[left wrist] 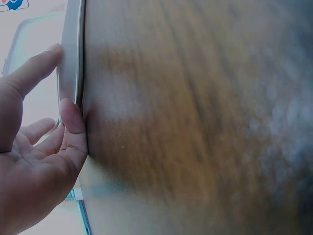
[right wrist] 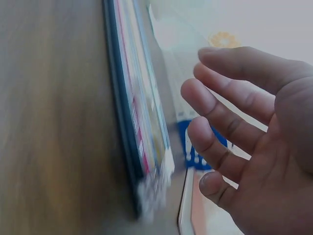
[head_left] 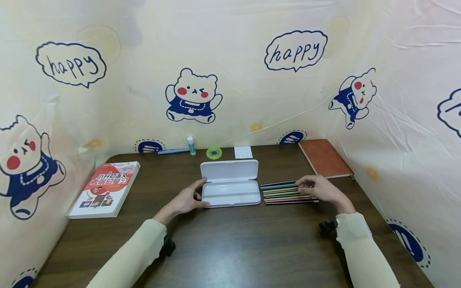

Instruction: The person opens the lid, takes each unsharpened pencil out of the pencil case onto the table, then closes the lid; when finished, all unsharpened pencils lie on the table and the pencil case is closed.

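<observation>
A white pencil case (head_left: 230, 200) lies open in the middle of the table, its lid (head_left: 229, 171) tipped back and its divided tray bare. My left hand (head_left: 188, 199) holds the case by its left end, thumb at the front corner and fingers towards the hinge. In the left wrist view the fingertips press on the case's side wall (left wrist: 71, 58). A row of several colored pencils (head_left: 281, 196) lies right of the case. Over their right ends hovers my right hand (head_left: 318, 188), fingers loosely bent with nothing between them; the right wrist view shows them apart from the pencils (right wrist: 139, 98).
A thick book (head_left: 104, 190) lies at the left and a brown notebook (head_left: 325, 158) at the back right. Along the back edge are a blue pen (head_left: 173, 151), a glue stick (head_left: 191, 146), a green tape roll (head_left: 214, 153) and a white square pad (head_left: 243, 152).
</observation>
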The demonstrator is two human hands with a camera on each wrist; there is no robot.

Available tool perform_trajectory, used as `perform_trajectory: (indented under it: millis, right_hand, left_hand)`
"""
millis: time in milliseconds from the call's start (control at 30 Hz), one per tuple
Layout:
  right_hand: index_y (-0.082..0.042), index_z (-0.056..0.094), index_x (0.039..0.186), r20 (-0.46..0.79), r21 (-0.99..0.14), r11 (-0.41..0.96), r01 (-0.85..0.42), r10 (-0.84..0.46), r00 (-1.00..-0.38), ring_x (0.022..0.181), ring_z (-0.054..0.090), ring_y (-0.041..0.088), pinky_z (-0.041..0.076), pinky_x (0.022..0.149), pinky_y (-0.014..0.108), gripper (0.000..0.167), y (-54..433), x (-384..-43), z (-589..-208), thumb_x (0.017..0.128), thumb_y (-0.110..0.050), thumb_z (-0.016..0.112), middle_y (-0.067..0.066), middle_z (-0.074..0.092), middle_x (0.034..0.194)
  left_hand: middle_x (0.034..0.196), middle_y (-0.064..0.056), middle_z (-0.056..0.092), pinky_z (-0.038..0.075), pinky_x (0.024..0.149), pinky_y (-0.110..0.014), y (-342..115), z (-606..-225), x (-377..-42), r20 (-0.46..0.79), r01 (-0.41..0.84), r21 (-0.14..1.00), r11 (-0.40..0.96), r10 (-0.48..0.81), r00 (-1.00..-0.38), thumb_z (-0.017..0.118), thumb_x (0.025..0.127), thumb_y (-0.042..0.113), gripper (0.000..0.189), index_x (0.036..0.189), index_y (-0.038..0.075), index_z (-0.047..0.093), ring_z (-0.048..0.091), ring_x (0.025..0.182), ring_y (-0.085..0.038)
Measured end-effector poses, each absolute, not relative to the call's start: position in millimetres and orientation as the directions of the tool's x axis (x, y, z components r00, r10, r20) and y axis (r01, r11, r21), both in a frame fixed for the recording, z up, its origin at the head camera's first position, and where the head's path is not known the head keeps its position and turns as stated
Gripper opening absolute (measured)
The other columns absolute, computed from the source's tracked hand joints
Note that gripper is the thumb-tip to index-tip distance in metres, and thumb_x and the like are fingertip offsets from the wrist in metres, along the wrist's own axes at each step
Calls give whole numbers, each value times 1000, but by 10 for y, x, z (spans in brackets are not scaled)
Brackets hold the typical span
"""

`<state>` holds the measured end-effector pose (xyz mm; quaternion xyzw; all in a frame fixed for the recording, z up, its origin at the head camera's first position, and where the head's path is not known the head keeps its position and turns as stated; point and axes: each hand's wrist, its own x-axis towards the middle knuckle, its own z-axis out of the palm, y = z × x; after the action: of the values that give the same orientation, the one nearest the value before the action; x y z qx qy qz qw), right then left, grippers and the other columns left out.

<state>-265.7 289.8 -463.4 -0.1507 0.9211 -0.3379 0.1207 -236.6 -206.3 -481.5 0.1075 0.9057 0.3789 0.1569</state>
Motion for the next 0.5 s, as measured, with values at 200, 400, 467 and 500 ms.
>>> perform_trajectory:
  millis: [200, 400, 467, 500]
  right_hand:
    - [-12, 70, 119, -91, -702, 678, -217, -388, -917, 97, 59, 21, 49, 83, 36, 28, 2624, -2753, -4564, 96, -26, 68, 3, 70, 105]
    - [-10, 69, 122, -48, -696, 668, -265, -412, -910, 98, 60, 20, 49, 86, 36, 33, 2358, -2820, -4502, 97, -31, 66, 3, 71, 107]
    - [-10, 68, 124, -30, -695, 661, -281, -417, -908, 100, 61, 20, 49, 87, 37, 35, 2274, -2837, -4482, 97, -31, 66, 4, 71, 109]
    - [-10, 67, 125, -24, -696, 659, -286, -420, -907, 101, 61, 20, 49, 87, 38, 36, 2238, -2845, -4479, 97, -33, 65, 4, 70, 110]
  left_hand:
    - [146, -13, 45, 45, 82, -32, -2057, -4806, -2363, -211, 66, 715, 696, 306, -928, 81, 84, 31, 94, 159, 19, 25, 56, 95, -18]
    - [145, -14, 45, 45, 81, -32, -2060, -4802, -2368, -213, 63, 714, 697, 302, -929, 81, 84, 32, 95, 159, 20, 25, 56, 95, -17]
    - [145, -14, 46, 44, 81, -32, -2057, -4803, -2367, -214, 60, 716, 695, 301, -929, 81, 84, 31, 94, 159, 20, 25, 55, 94, -18]
    - [144, -13, 46, 44, 81, -32, -2056, -4803, -2367, -215, 59, 717, 695, 300, -929, 81, 84, 31, 94, 159, 20, 25, 55, 94, -18]
